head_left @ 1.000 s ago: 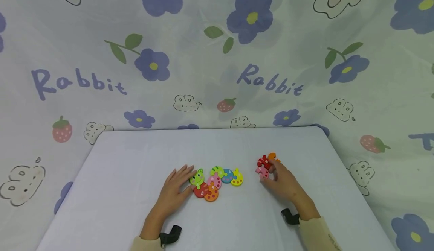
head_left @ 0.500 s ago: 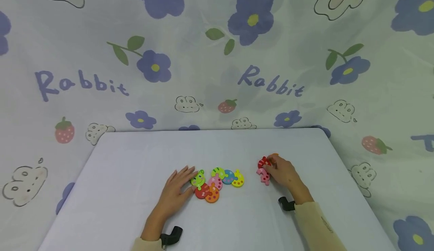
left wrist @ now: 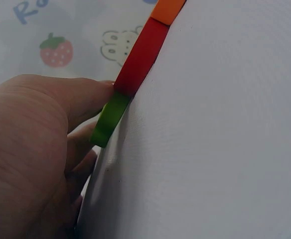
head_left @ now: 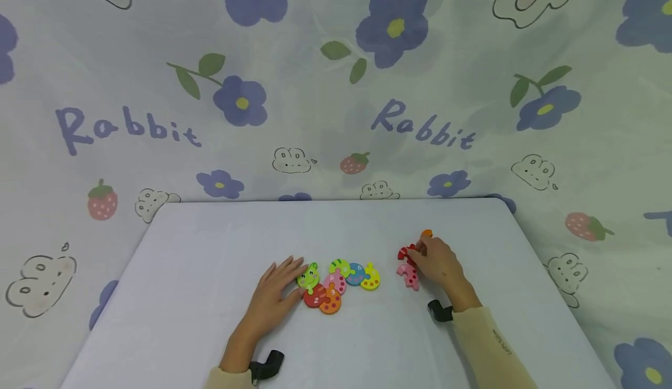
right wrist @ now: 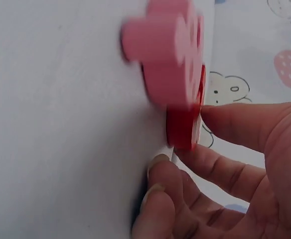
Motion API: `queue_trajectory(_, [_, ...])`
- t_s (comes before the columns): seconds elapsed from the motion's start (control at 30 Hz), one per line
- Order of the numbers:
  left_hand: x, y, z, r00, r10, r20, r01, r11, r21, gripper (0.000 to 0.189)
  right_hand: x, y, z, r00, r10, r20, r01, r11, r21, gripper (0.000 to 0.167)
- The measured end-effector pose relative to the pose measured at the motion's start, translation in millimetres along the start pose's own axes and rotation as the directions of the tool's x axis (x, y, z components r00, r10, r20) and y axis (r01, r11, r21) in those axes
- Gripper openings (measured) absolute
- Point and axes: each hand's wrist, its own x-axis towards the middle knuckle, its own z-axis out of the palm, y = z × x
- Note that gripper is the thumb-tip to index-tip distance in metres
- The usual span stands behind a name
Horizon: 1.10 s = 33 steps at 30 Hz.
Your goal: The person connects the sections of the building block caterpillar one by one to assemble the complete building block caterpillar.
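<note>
A chain of joined caterpillar puzzle pieces (head_left: 315, 295) lies on the table, with a smiling green head at its left end. My left hand (head_left: 273, 290) rests at this end, fingers spread and fairly straight. In the left wrist view its thumb touches the edge where the green head (left wrist: 109, 119) meets the red piece (left wrist: 141, 59). My right hand (head_left: 438, 260) pinches a red puzzle piece (right wrist: 183, 124) between thumb and index finger. A pink spotted piece (head_left: 408, 276) lies right against it on the near side. Behind the fingers an orange piece (head_left: 427, 233) shows only partly.
The white table (head_left: 210, 237) has its back edge along a curtain (head_left: 315, 86) printed with flowers and rabbits. Bare tabletop lies between the chain's yellow end piece (head_left: 370, 277) and the pink piece. A black wrist mount (head_left: 440, 311) sits on each wrist.
My right hand has shifted from over the orange and pink pieces onto the red one. The orange piece has moved slightly farther back. My left hand has stayed in place.
</note>
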Motion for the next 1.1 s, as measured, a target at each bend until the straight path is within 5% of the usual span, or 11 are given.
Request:
queue_trajectory(0.23, [0.3,-1.4,0.9,1.000,0.013,-0.001,-0.013,1.000,0.003,0.052,2.0,-0.4,-0.1,0.997,-0.061,0.043,0.060,0.998,0.002,0.043])
queue_trajectory(0.37, [0.4,-0.8,0.7,1.000,0.009,0.002,-0.009,1.000,0.007,0.052,4.1,-2.2,0.4,0.987,-0.128,0.098,0.127,0.992,0.007,0.034])
queue_trajectory(0.8, [0.5,0.4,0.4,1.000,0.008,0.001,-0.008,1.000,0.011,0.051,-3.3,-7.7,-3.8,0.994,-0.068,0.088,0.060,0.994,0.087,0.014])
queue_trajectory(1.1, [0.0,-1.2,0.8,1.000,0.000,0.001,0.000,1.000,0.019,0.051,-8.7,-19.0,-2.8,0.983,-0.048,0.176,0.034,0.996,0.082,0.012])
